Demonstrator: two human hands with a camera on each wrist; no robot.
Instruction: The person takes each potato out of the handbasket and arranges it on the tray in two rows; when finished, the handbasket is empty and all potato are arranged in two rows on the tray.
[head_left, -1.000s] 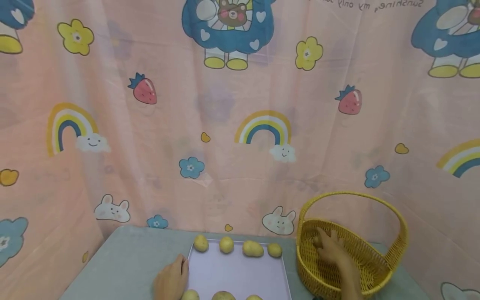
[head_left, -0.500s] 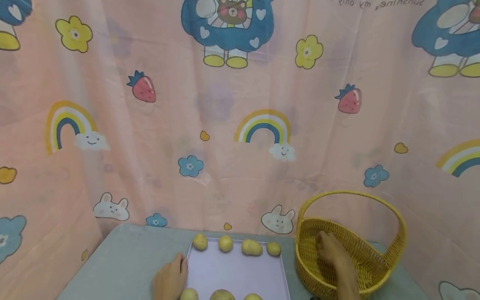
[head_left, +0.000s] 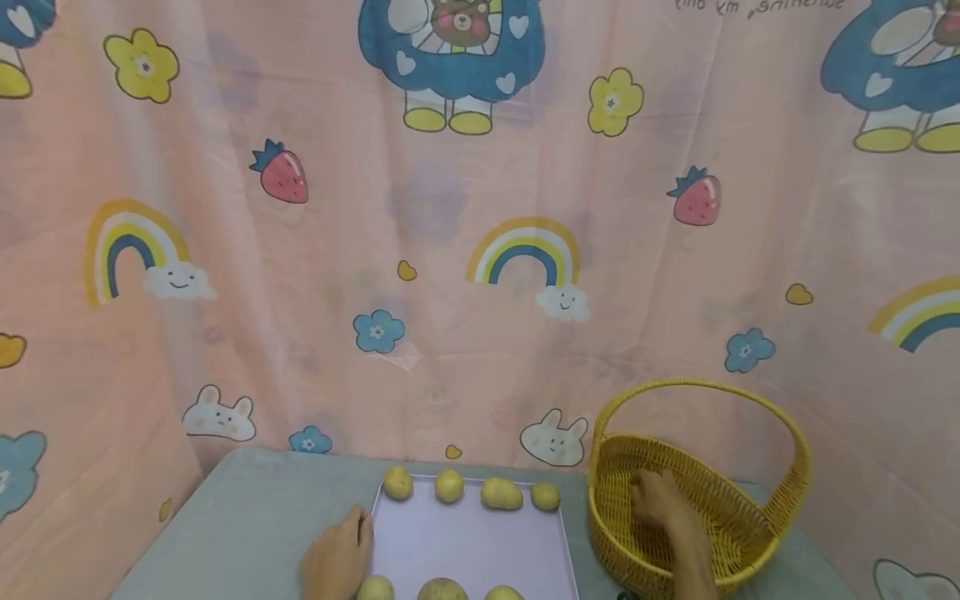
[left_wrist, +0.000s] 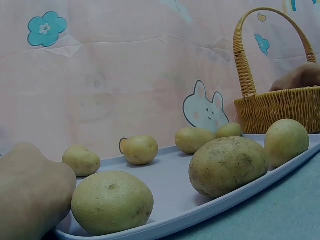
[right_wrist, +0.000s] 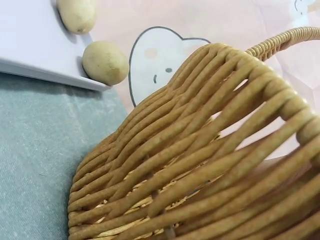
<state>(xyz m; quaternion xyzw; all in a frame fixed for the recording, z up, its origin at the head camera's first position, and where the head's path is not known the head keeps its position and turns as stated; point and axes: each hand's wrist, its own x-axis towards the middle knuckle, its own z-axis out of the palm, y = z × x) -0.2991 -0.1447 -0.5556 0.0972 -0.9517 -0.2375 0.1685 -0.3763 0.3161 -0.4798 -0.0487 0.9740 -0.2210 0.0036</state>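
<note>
My left hand [head_left: 337,554] grips the left edge of a pale lilac tray [head_left: 468,537], its fingers curled at the rim. Along the tray's far side lie several potatoes, among them a long one [head_left: 502,493] and a small one [head_left: 545,497]. More potatoes lie at the near side, the largest being a speckled potato [left_wrist: 228,166]. My right hand [head_left: 663,500] is down inside a yellow wicker basket [head_left: 617,542], fingers bent toward its left inner wall. Whatever lies under those fingers is hidden; the basket's weave blocks the right wrist view.
The basket's tall arched handle [head_left: 701,385] rises over the right forearm. A grey-blue cloth [head_left: 225,533] covers the table. Behind the table hangs a pink printed curtain [head_left: 450,375]. A small dark object shows at the bottom beside the basket.
Inside the basket, my right hand has drawn its spread fingers together and shifted slightly lower. The left hand stays at the tray. The head view has drifted a little.
</note>
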